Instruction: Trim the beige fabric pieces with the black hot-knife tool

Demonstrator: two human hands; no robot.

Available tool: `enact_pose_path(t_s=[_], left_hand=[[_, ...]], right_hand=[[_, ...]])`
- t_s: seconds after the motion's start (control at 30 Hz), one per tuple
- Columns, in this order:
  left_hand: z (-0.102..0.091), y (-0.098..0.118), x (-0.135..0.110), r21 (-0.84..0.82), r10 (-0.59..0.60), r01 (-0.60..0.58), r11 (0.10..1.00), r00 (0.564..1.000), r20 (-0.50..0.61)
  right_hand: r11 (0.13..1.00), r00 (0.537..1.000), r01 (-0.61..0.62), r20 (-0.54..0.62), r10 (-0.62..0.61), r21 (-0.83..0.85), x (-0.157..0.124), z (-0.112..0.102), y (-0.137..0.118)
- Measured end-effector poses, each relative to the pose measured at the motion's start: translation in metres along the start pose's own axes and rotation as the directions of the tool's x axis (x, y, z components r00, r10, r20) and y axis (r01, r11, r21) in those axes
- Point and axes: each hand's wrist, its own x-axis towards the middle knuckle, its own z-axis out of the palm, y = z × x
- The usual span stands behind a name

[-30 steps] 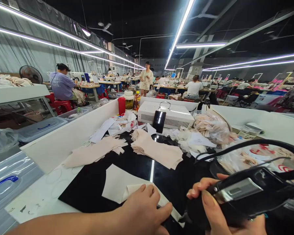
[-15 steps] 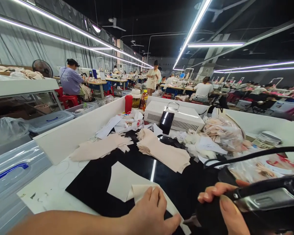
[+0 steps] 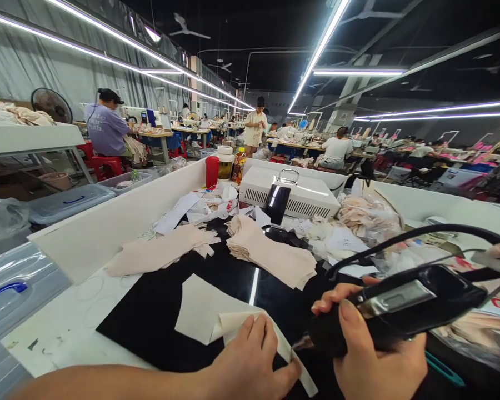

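Note:
On the glossy black board (image 3: 141, 316) lies a cream fabric piece (image 3: 198, 311), its near part folded over. My left hand (image 3: 250, 353) rests on the fold, fingers close together and holding it, with the thumb by the strip edge. In my right hand (image 3: 375, 355) is a black corded handheld tool (image 3: 437, 300) with a silver panel. Its pointed metal tip (image 3: 302, 343) is at the strip's right edge near my left thumb; whether it touches the cloth I cannot tell. Two stacks of beige fabric pieces, a left stack (image 3: 166, 250) and a right stack (image 3: 270, 253), lie beyond.
A white vented box (image 3: 291, 191) stands at the back, with a phone (image 3: 277, 204) leaning on it. Bagged fabric (image 3: 369, 214) and scraps fill the right side. A low white wall (image 3: 120, 222) borders the left. Several people sit at sewing tables behind.
My right hand has brought the tool left, so its tip now shows at the strip's edge. My left hand still presses the fold. The whole view has shifted slightly.

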Motion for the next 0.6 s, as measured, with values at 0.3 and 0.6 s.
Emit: enact_pose_path(t_s=[0.3,0.6], left_hand=[[0.002,-0.002,-0.005,-0.076,0.025,-0.018,0.997,0.996,0.088],[0.002,-0.003,-0.004,-0.08,0.028,-0.021,0.997,0.996,0.084]], right_hand=[[0.997,1.0,-0.023,-0.007,0.024,0.073,0.004,0.014,-0.002],[0.999,1.0,-0.01,0.023,0.009,0.05,0.002,0.015,0.006]])
